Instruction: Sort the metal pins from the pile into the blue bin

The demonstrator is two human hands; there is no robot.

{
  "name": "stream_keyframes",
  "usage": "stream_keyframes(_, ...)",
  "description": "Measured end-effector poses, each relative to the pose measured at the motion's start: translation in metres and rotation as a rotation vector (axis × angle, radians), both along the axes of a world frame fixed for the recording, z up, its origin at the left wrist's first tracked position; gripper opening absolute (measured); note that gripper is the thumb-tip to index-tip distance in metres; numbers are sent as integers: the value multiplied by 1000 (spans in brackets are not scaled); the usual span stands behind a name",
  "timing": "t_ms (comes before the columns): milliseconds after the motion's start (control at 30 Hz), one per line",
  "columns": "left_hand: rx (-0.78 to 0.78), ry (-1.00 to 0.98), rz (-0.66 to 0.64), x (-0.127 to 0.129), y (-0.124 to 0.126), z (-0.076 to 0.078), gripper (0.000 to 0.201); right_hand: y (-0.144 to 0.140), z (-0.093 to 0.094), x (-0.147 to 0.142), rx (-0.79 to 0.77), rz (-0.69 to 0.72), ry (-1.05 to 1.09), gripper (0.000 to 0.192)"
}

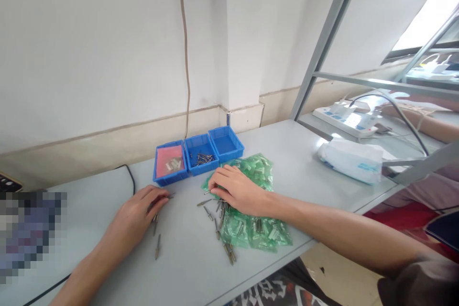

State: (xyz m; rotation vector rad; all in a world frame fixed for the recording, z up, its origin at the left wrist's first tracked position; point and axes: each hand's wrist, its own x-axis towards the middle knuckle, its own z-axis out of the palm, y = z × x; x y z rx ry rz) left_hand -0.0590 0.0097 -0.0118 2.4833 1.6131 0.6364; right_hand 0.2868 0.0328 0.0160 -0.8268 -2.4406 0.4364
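- Left hand (138, 215) lies palm-down on the grey table (294, 153), fingers curled loosely; fingertips pinch a small metal pin (168, 196) whose long axis runs roughly left-right, tip pointing right.
- Just below that hand: two more loose pins (157, 246), lying flat, long axes close to front-back along the table.
- Right hand (236, 189) rests palm-down on a heap of green bags (258, 229), fingers bent, fingertips at the heap's left edge; whether it has hold of anything, cannot tell.
- Scattered pins (217, 229) lie between the hands and over the bags; orientations mixed, most slanting front-back. Exact count not readable; about ten or more.
- Three blue bins (199, 153) in a row behind the hands, touching side by side: left one holds a pink sheet with pale parts, middle one a cluster of pins, right one shows only its floor.
- White packet (353, 160) well to the right.
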Motion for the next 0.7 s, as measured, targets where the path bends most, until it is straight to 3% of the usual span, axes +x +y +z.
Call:
stream_keyframes(267, 81, 1, -71, 0, 2, 0, 44, 1, -1, 1, 8, 6, 4, 13)
stream_keyframes(700, 62, 22, -60, 2, 0, 1, 43, 5, -11, 2, 81, 10, 23, 25)
